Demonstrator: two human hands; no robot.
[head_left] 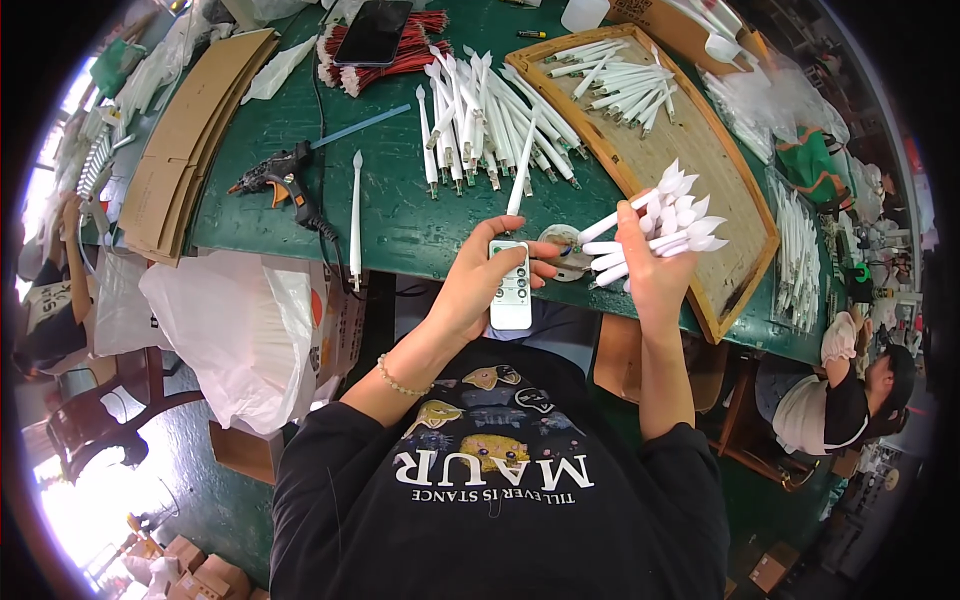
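Note:
My left hand [478,272] grips a small white remote control [512,308] with dark buttons, its thumb lying across the upper part. In my right hand [655,275] is a bunch of white electric taper candles [682,212], flame-shaped tips pointing up and right. Just beyond the left hand, one candle [522,172] leans upward from the near side of a loose candle pile [480,115] on the green table [385,195]. Between my hands, at the table's front edge, sits a small round dish [562,243], partly hidden.
A wooden tray [745,285] holding more candles slants along the right. At left lie a glue gun [285,180], a single candle [356,220] and cardboard sheets [205,130]. A black phone [374,32] rests on red wire bundles [400,72]. Other people [840,400] sit at either side.

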